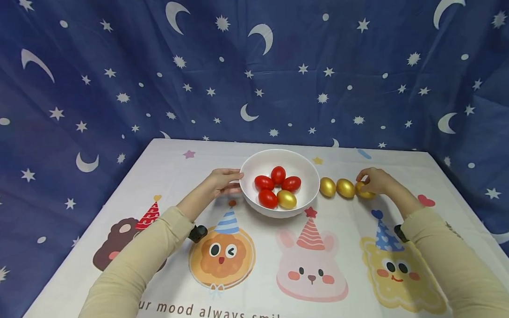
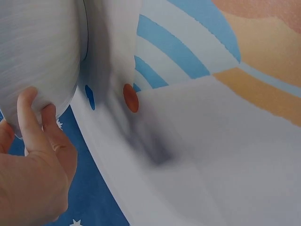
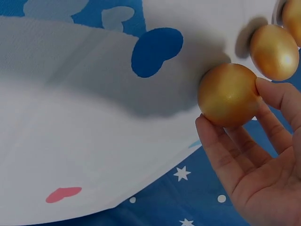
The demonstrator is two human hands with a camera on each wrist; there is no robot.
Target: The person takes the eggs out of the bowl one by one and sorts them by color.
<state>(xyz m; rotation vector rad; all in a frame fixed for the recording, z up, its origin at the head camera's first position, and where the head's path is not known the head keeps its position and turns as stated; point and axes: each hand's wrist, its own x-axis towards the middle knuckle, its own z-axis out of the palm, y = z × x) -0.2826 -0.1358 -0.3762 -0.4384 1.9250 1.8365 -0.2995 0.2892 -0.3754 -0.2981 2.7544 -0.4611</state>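
My left hand (image 1: 221, 182) holds the left side of a white bowl (image 1: 307, 172), thumb at the rim and fingers against its outer wall. Inside the bowl lie several red eggs (image 1: 264, 183) and one golden egg (image 1: 287, 199). Off to the right, my right hand (image 1: 377, 181) pinches another golden egg (image 3: 228, 96) between thumb and fingers, close over the tablecloth. Two more golden eggs, a nearer one (image 1: 346, 188) and one beside the bowl (image 1: 327, 187), stand in a row with it. The left wrist view shows fingertips (image 2: 29, 94) on the bowl's outside.
A white tablecloth (image 1: 258, 252) printed with cartoon faces and party hats covers the table. Behind the table's far edge hangs a dark blue curtain (image 1: 218, 94) with moons and stars. A small black device (image 1: 197, 233) sits below the left wrist.
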